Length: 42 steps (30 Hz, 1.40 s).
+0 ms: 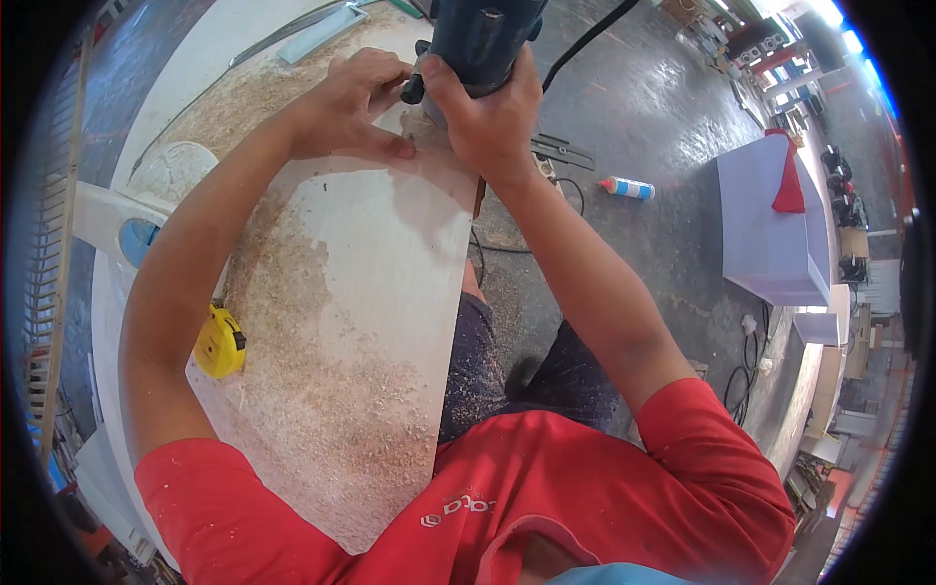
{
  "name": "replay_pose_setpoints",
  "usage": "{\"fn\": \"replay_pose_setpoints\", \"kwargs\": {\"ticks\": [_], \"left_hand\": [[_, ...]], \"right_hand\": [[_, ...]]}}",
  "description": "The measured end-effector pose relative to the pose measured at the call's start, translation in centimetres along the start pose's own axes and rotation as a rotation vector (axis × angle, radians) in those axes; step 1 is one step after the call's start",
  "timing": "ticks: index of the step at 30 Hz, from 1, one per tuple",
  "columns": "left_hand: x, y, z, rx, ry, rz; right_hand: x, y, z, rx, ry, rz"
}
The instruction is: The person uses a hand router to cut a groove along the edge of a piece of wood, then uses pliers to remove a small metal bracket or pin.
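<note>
My right hand point(492, 122) is wrapped round the lower body of a dark blue router point(485, 37), which stands upright at the far end of a pale wooden board point(395, 234). Part of the router's base is hidden by that hand. On the board beside the router lies my left hand point(341, 109), its thumb stretched out and apart from the other fingers. Those fingers come close to the router's black side knob point(413, 90); whether they touch it I cannot tell. Wood shavings point(341, 419) cover much of the board.
A yellow tape measure point(220, 343) lies by my left forearm. On the floor to the right are a glue bottle point(629, 188) with a red tip and a white box-like cabinet point(770, 219) with a red cloth point(789, 175) over it. A black cord point(590, 37) trails from the router.
</note>
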<state>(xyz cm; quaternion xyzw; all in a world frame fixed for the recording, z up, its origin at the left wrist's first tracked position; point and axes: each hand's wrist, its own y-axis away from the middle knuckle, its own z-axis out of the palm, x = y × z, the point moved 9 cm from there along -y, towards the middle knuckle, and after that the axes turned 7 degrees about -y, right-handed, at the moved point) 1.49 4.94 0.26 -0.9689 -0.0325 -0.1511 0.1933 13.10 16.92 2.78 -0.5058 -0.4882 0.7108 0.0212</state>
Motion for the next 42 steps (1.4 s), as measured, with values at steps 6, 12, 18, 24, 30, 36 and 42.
{"fn": "replay_pose_setpoints", "kwargs": {"ticks": [6,12,18,24,30,36,42], "left_hand": [[-1.0,-0.3,0.6,0.013,0.033,-0.022],[-3.0,-2.7,1.3,-0.144,0.105,-0.173],[-2.8,-3.2,0.8,-0.111,0.083,-0.110],[-2.8,-3.3,1.7,-0.084,-0.121,-0.067],[-0.6,-1.0,0.8,-0.015,-0.049,-0.028],[0.7,0.1,0.9,0.005,-0.054,0.057],[0.9,0.5,1.0,-0.063,-0.065,0.040]], "right_hand": [[0.5,-1.0,0.1,-0.005,0.058,-0.006],[2.0,-2.8,0.4,-0.031,0.219,0.205],[2.8,-3.5,0.8,-0.080,0.143,0.170],[2.5,-2.7,0.1,-0.005,0.049,-0.029],[1.4,-1.3,0.2,-0.008,0.035,-0.005],[0.3,-0.4,0.2,-0.010,-0.037,-0.004],[-0.6,0.0,0.4,-0.044,0.024,-0.037]]}}
